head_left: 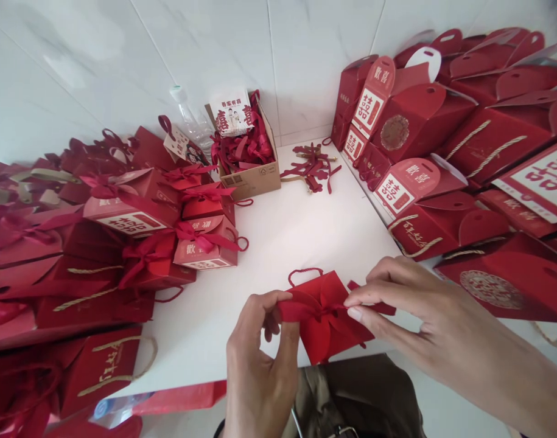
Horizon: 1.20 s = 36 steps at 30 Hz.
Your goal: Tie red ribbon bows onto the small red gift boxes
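A small red gift box (317, 342) sits at the front edge of the white table, its top flaps folded together and a cord loop sticking out behind. A red ribbon (295, 310) is knotted over its middle. On the box's left side, my left hand (264, 359) pinches one loop of the ribbon between thumb and fingers. My right hand (410, 310) has thumb and forefinger closed on the ribbon at the right of the knot, where a ribbon tail hangs past the fingers.
Many red gift boxes (157, 258), several with bows, crowd the left. More red boxes (419, 121) are stacked at the right. Behind stand a cardboard box (255, 181) of ribbons, a clear bottle (187, 109) and a loose pile of ribbon pieces (315, 170) on the table (305, 231).
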Motion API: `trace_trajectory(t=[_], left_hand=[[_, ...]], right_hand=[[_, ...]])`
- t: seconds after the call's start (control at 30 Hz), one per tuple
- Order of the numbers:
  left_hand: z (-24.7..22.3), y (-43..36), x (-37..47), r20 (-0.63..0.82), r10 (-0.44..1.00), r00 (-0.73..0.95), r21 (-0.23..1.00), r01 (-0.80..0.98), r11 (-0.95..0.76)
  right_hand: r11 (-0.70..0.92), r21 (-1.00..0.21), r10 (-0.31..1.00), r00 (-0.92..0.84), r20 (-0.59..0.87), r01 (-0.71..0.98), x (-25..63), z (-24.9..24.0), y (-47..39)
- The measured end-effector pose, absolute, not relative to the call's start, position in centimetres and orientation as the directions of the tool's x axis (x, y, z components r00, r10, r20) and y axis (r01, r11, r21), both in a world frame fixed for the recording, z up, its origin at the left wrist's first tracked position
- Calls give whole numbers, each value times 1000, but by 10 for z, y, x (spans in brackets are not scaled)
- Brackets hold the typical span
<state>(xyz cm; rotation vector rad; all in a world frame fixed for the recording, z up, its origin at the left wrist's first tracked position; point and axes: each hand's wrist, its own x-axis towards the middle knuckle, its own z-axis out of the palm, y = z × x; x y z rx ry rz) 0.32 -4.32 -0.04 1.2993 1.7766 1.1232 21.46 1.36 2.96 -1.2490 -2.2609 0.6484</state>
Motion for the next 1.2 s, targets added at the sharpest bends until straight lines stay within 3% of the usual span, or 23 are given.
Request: trace_trajectory(t=[0.2, 0.33, 0.43, 0.8, 1.2], left_hand=[[7, -41, -3, -73, 978, -197, 974, 195, 112], [11, -41, -2, -300, 939, -167, 952, 8, 305], [12, -40, -1, -385, 909, -160, 923, -71, 378], [3, -26, 2, -375, 918, 128, 835, -383, 395], [2, -24, 3, -299, 937, 181, 813, -466, 350]], right_hand=[[503, -572, 860, -441, 256, 648, 213, 27, 12], [422, -654, 883, -449, 138, 629, 211, 28, 10], [297, -729, 910, -414, 22, 616, 207, 29, 9], [372, -755, 890, -438, 125, 541, 207, 26, 15], [292, -863, 899, -426, 100, 412, 201, 26, 19]])
